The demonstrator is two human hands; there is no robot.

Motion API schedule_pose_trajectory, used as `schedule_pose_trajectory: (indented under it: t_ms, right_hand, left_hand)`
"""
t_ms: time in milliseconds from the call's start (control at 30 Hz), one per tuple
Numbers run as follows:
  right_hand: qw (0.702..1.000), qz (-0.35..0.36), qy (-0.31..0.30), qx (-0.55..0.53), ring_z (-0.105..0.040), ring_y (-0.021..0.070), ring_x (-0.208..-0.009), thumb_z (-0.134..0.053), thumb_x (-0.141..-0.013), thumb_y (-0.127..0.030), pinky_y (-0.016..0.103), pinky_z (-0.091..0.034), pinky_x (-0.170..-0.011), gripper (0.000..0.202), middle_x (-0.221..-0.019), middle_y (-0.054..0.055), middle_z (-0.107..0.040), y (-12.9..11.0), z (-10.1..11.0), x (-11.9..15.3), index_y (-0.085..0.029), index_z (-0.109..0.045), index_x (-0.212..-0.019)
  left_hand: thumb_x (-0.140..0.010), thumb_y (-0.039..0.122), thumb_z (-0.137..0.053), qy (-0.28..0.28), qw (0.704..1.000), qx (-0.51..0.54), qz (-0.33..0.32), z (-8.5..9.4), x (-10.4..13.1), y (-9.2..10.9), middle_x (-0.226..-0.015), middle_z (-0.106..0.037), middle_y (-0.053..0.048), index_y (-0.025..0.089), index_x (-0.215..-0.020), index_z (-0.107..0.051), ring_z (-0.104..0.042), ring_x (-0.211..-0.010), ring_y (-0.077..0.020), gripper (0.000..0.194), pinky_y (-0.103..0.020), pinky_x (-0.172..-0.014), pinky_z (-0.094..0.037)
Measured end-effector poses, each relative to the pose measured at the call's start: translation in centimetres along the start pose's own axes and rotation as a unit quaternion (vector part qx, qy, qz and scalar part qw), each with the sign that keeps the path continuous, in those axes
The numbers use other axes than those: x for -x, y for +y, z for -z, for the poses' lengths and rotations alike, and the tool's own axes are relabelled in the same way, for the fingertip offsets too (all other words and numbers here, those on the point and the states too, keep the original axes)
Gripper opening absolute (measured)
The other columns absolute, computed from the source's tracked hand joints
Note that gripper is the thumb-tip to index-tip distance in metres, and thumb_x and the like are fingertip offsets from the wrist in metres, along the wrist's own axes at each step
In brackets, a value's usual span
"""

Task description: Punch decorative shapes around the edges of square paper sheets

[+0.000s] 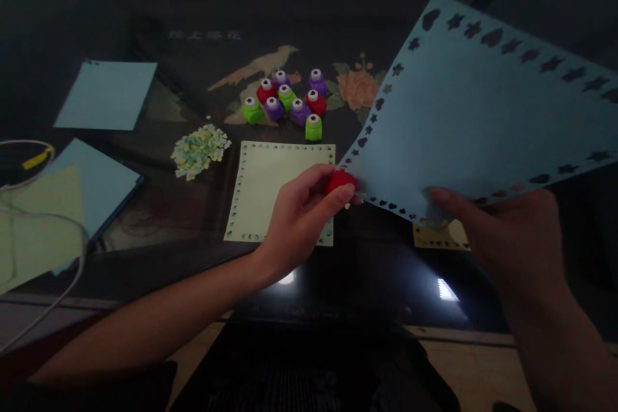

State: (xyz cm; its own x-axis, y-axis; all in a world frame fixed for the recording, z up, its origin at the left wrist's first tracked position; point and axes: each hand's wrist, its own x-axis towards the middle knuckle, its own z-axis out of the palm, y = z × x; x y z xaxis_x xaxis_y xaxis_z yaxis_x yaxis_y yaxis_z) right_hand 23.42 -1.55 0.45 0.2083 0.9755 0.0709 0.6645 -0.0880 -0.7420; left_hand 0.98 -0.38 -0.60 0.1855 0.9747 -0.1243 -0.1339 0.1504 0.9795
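Left hand [302,215] of the person I'm watching is closed round a small red punch [342,181], thumb pressed over it, right at the near left corner of a large blue sheet [483,103]. The right hand [521,244] is clamped on the same sheet by its near edge, thumb on the face towards us and the fingers mostly hidden behind. That sheet is held up, tilted above the worktop [174,225], with hearts, stars and other little shapes cut along its edges. Under the left hand lies a pale green sheet [263,183], flat, bordered with small holes of its own, and part of a yellowish sheet [434,238] peeps out below the raised paper. Beyond the pale green one I can see nine more punches [286,100] gathered in a loose cluster, green, red and purple with white tops, near a printed bird [263,65] and a printed flower [357,90]. To their left sits a heap of paper bits [200,149], yellow, blue and green. Further left there's a smaller-looking blue square [109,96], then some blue paper [103,187] partly covered by a pale yellow sheet [43,225], with a white cable [83,248] looping across.
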Motion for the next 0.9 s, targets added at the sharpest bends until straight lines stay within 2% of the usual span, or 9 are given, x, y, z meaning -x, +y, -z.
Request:
schedule_pose_trajectory:
  t_ms: [200,467,600,767,900]
  right_hand:
    - [0.999,-0.005,0.006,-0.031,-0.07,0.0248,-0.082,-0.076,-0.067,-0.04,0.038,-0.052,-0.081,0.019,-0.084,0.002,-0.076,0.1,-0.2,-0.2,-0.023,-0.071,-0.074]
    - [0.996,-0.05,-0.044,-0.058,-0.07,0.0231,-0.07,-0.074,-0.069,-0.04,0.039,-0.054,-0.069,0.014,-0.077,0.0,-0.076,0.8,-0.1,-0.4,-0.027,-0.074,-0.073]
    - [0.994,-0.058,-0.05,-0.072,-0.071,0.0242,-0.072,-0.074,-0.069,-0.039,0.04,-0.055,-0.069,0.014,-0.076,0.001,-0.076,1.2,-0.2,-0.6,-0.026,-0.074,-0.073]
    - [0.99,-0.057,-0.064,-0.114,-0.071,0.0239,-0.081,-0.073,-0.072,-0.037,0.042,-0.055,-0.079,0.014,-0.086,0.002,-0.077,1.9,-0.3,-0.8,-0.026,-0.074,-0.081]
    - [0.99,-0.068,-0.056,-0.114,-0.071,0.0239,-0.08,-0.073,-0.072,-0.038,0.042,-0.055,-0.077,0.014,-0.086,0.002,-0.077,1.7,-0.3,-0.8,-0.026,-0.073,-0.079]
  left_hand:
    - [-0.082,0.029,-0.064,-0.007,1.0,-0.007,0.013,-0.1,-0.2,-0.1,-0.084,-0.069,-0.003,0.015,-0.092,-0.062,-0.066,-0.079,-0.0155,0.017,-0.026,-0.075,-0.052]
    - [-0.082,0.031,-0.064,-0.036,0.997,0.011,0.062,-0.3,0.0,0.1,-0.089,-0.071,-0.006,0.015,-0.095,-0.062,-0.067,-0.083,-0.0172,0.02,-0.031,-0.082,-0.052]
    - [-0.08,0.035,-0.067,-0.037,0.995,0.019,0.089,-0.3,0.1,0.1,-0.093,-0.072,-0.007,0.016,-0.097,-0.062,-0.068,-0.087,-0.019,0.026,-0.034,-0.084,-0.052]
    - [-0.077,0.036,-0.07,-0.042,0.995,0.031,0.09,-0.4,0.3,0.2,-0.1,-0.072,-0.008,0.016,-0.097,-0.061,-0.068,-0.092,-0.0196,0.029,-0.036,-0.089,-0.051]
    - [-0.079,0.034,-0.069,-0.049,0.994,0.033,0.087,-0.4,0.4,0.3,-0.105,-0.071,-0.009,0.016,-0.101,-0.06,-0.068,-0.096,-0.0212,0.029,-0.038,-0.093,-0.05]
